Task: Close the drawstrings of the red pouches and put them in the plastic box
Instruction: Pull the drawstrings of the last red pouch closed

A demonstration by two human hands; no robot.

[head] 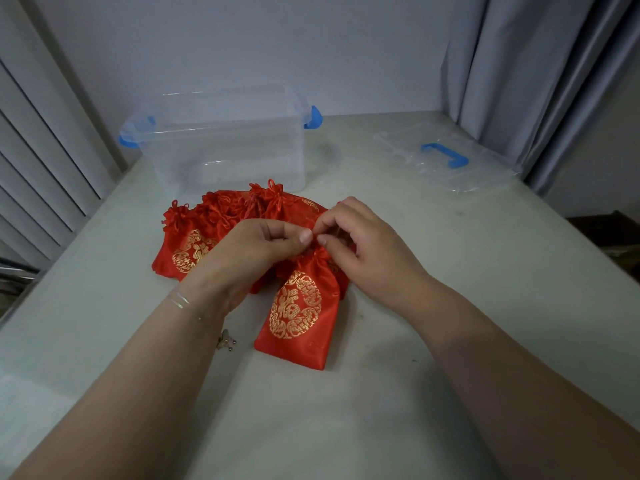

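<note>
The left hand (258,249) and right hand (360,244) each pinch a drawstring at the neck of the near red pouch (298,313) on the table (450,306). Pull evenly outward until it cinches; the plastic box (225,140) waits far left.

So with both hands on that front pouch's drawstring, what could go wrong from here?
The left hand and right hand pinch the cord of the front pouch right over the pile of pouches; loose cords there might snag. The plastic box stands behind the pile, so reaching over could scatter it.
</note>
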